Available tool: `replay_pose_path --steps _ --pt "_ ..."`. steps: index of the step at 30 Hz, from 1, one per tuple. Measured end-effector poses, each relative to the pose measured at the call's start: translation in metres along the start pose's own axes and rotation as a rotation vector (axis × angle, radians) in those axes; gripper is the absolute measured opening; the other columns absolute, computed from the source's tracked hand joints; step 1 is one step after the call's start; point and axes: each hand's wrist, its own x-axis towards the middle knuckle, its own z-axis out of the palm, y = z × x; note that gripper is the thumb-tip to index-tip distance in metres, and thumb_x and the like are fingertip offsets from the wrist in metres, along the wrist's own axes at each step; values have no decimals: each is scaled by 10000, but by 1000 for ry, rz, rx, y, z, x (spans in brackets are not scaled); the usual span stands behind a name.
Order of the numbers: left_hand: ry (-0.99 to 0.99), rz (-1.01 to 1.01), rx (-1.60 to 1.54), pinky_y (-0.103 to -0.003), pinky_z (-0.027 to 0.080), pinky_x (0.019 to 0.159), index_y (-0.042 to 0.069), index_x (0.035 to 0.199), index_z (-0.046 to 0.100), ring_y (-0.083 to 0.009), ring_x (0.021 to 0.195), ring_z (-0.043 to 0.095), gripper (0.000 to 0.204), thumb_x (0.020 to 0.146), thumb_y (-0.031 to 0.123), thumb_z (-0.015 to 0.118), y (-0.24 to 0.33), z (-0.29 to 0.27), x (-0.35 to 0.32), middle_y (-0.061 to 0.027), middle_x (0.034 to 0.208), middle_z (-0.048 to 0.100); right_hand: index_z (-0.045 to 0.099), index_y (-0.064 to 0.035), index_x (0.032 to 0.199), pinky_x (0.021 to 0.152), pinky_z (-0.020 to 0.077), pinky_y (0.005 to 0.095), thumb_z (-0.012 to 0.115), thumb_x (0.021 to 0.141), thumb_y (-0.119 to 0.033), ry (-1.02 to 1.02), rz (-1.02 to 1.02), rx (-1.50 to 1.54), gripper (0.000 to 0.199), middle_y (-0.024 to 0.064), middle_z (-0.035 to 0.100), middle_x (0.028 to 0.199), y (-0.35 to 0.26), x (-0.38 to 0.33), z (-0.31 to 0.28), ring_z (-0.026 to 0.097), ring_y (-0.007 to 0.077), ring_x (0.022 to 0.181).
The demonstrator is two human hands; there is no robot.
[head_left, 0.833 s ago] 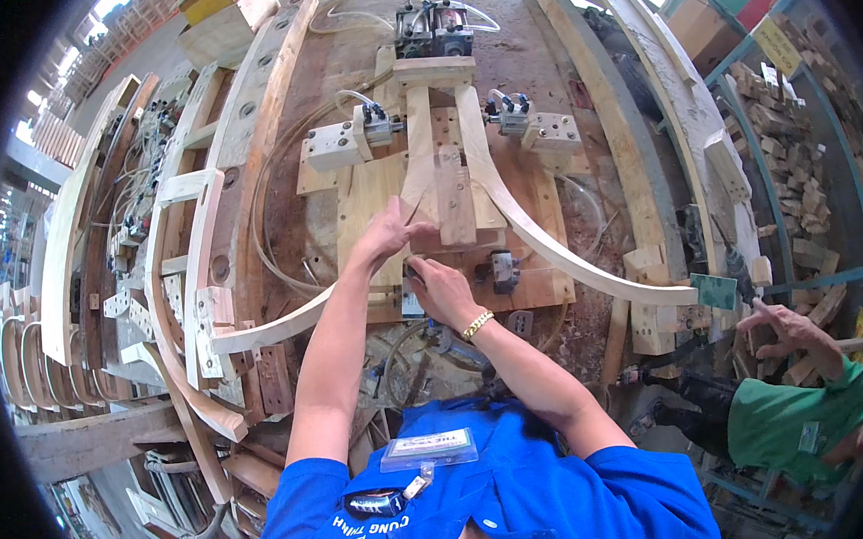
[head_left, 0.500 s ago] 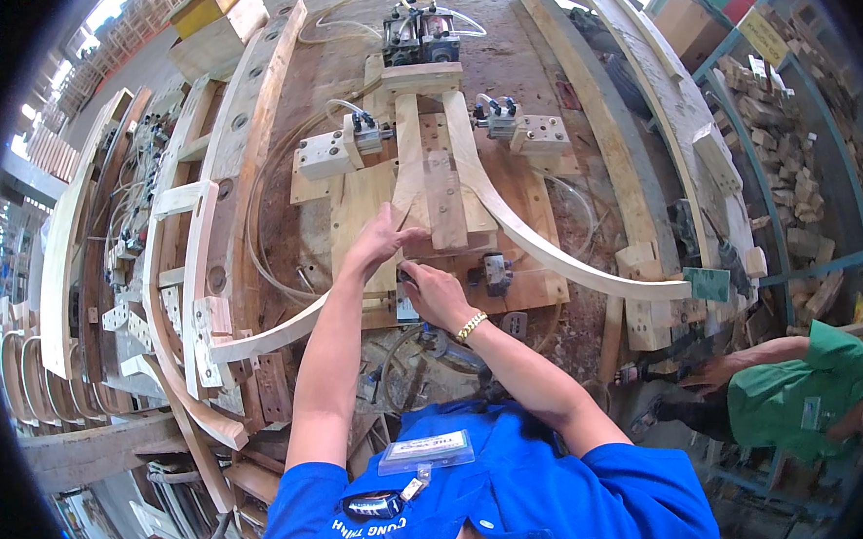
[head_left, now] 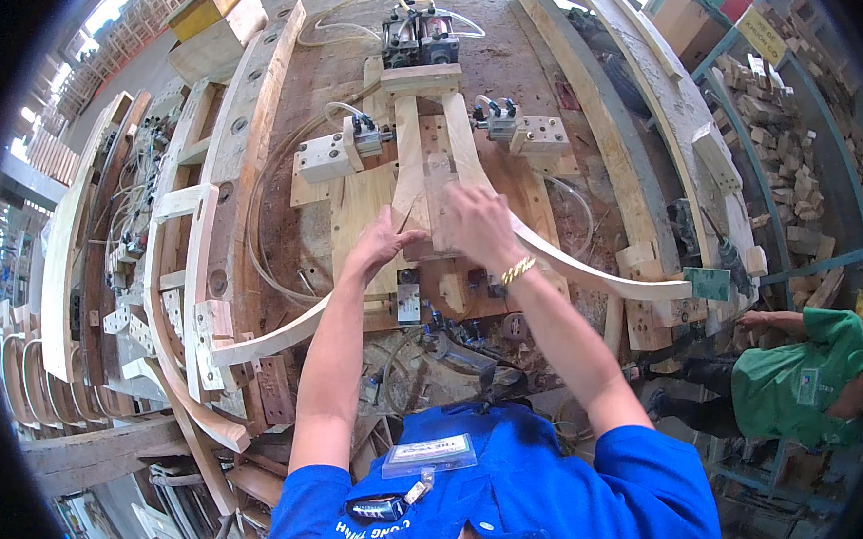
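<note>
Two pale curved wooden pieces stand in a jig, their straight ends close together at the top and their lower ends sweeping outward. My left hand (head_left: 381,243) grips the left curved wooden piece (head_left: 409,173) at its bend, thumb pointing toward the middle block (head_left: 440,186). Over the bend of the right curved wooden piece (head_left: 588,273) is my right hand (head_left: 483,223); motion smears its fingers, and it hides part of that piece and the block. Air cylinders flank the straight ends, one at the left (head_left: 333,153) and one at the right (head_left: 532,130).
A pair of larger air cylinders (head_left: 419,38) sits at the jig's top. A small lever valve (head_left: 408,295) lies below my left hand. Long wooden rails (head_left: 249,133) run along the left. At the right, a person in green (head_left: 798,377) stands near a rack of wood offcuts (head_left: 776,144).
My right hand has left the small valve and moved up and right to the right curved piece. My left hand stays in place. The person in green has shifted an arm upward.
</note>
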Motion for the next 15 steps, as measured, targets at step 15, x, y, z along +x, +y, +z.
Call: replay_pose_path --steps 15 --pt "-25 -22 -31 -405 440 987 1 1379 381 -300 1198 548 836 795 450 777 0 -1 1 -216 1280 580 298 -94 1503 1133 198 617 380 983 -478 -384 194 -370 651 68 247 1593 46 61 19 219 252 1470"
